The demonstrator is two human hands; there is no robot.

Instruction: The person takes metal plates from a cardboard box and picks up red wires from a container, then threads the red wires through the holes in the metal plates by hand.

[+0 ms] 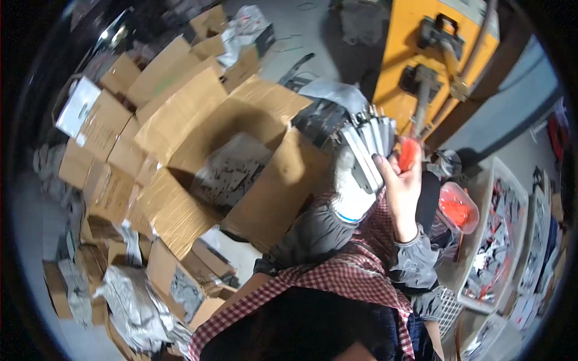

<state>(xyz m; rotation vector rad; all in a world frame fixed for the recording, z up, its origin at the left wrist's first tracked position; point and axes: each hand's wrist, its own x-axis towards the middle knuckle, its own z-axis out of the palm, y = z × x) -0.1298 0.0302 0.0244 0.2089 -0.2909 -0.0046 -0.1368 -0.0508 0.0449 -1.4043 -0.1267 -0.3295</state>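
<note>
My left hand, in a white glove, is wrapped round a bundle of long grey-silver parts with thin pins at their upper ends. My bare right hand is closed round a bright red-orange piece, and its thumb touches the right side of the bundle. Both hands are close together in front of the checked apron. Left of them stands a large open cardboard box with a white bag and small dark bits inside.
Cardboard boxes are stacked at the left. A yellow machine with metal rods stands ahead at the right. On the right are a small tub of red-orange pieces and a long white bin of grey and red parts.
</note>
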